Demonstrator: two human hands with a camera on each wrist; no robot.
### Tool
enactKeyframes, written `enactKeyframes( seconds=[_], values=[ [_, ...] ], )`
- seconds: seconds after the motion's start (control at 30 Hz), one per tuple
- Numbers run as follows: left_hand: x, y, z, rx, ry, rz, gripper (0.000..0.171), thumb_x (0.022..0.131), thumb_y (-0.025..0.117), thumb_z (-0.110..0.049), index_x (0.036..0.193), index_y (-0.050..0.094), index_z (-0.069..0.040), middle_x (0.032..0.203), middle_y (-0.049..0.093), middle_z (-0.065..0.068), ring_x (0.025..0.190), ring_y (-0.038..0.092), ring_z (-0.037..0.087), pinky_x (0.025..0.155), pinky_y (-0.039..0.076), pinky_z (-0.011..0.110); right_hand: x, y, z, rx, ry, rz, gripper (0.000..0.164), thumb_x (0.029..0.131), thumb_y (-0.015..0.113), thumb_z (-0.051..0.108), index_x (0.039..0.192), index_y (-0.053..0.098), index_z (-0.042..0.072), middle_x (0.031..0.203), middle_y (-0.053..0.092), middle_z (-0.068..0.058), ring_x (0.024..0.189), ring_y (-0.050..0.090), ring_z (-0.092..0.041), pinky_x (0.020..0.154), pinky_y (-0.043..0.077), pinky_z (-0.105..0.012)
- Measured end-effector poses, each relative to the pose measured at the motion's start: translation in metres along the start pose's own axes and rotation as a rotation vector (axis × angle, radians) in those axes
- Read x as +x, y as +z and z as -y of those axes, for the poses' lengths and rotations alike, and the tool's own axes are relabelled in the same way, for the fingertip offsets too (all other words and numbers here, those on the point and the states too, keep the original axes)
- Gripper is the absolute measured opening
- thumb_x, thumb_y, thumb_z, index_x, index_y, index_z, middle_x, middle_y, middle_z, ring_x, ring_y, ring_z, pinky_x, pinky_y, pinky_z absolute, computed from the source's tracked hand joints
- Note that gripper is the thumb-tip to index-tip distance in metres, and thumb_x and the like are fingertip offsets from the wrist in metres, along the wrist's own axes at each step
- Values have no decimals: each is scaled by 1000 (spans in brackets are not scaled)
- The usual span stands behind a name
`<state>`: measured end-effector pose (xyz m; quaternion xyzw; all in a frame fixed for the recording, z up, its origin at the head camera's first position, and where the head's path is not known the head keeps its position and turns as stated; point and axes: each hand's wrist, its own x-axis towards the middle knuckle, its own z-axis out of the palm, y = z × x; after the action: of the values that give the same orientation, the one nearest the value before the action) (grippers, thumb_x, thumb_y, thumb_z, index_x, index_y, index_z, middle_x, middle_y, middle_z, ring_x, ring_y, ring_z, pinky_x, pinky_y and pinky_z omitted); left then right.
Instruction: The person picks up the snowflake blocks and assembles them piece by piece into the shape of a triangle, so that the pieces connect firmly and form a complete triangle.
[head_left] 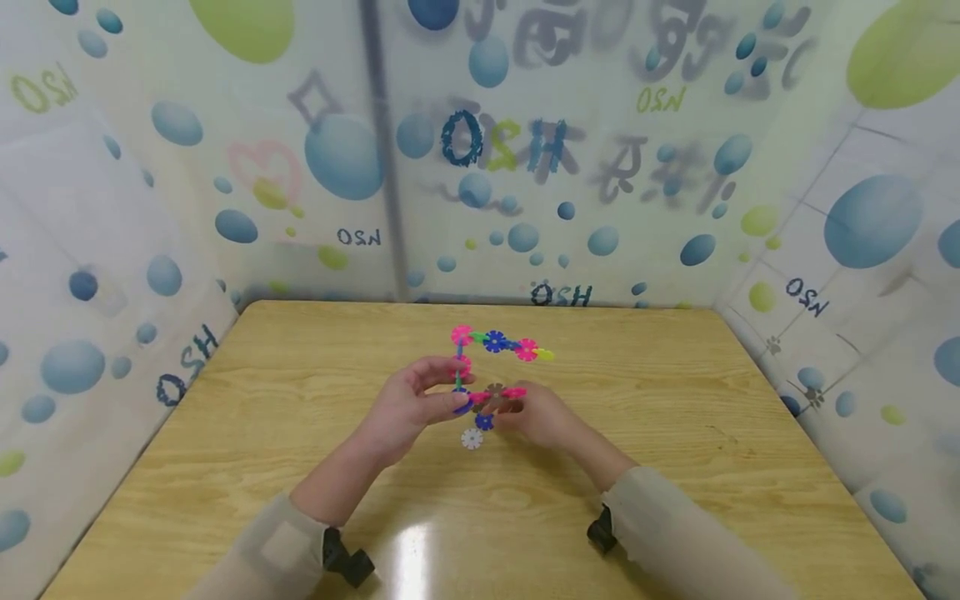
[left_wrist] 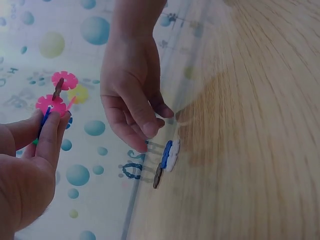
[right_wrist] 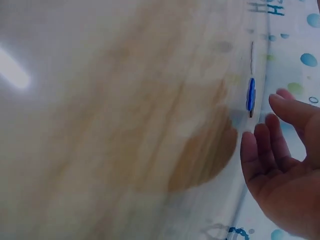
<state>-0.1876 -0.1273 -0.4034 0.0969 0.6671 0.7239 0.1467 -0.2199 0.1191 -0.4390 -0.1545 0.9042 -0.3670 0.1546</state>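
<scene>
A chain of notched plastic snowflake discs, pink, blue, green, brown and yellow, bends round in a C shape in the head view, with a pink disc (head_left: 461, 335) at its far corner. My left hand (head_left: 397, 412) pinches it at a blue disc (head_left: 461, 402), holding the chain up off the table. Fingers loosely bent and nothing between them, my right hand (left_wrist: 132, 95) hovers over a few loose discs on the table. Among these are a blue disc (left_wrist: 167, 154), a white disc (left_wrist: 173, 156) and a brown disc (left_wrist: 158, 176). In the right wrist view that hand (right_wrist: 287, 165) is also unfilled.
The wooden table (head_left: 652, 517) reaches back to a wall covering (head_left: 637, 167) printed with bubbles and letters, which also runs along both sides. A dark strap end (head_left: 348, 560) hangs by the left sleeve, and a black piece (head_left: 602, 531) by the right one.
</scene>
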Motion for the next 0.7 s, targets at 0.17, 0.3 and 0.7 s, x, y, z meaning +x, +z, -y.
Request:
enactKeyframes(
  seconds=[0.17,0.3,0.7],
  values=[
    [-1,-2,1,-12,4,-9,51,103,72,0,151,56,-1,148,63,19,122,70,20,102,65,37,6,-2,-4,-125,-47,49,17,104,76,16,110,89,26,122,81,2,114,70,-19,104,59,-44],
    [0,-2,0,-20,20,-11,51,102,72,2,151,55,1,147,62,19,116,73,17,102,65,37,-3,-13,-16,-172,-148,81,18,103,76,12,114,88,20,107,79,1,95,64,-12,85,56,-31],
    [-1,-1,4,11,-13,-11,52,104,72,-3,153,54,-2,151,60,22,122,71,19,104,64,37,-19,-24,-34,-110,-111,89,21,103,78,20,124,83,21,109,70,2,98,62,-12,85,56,-32]
  ],
)
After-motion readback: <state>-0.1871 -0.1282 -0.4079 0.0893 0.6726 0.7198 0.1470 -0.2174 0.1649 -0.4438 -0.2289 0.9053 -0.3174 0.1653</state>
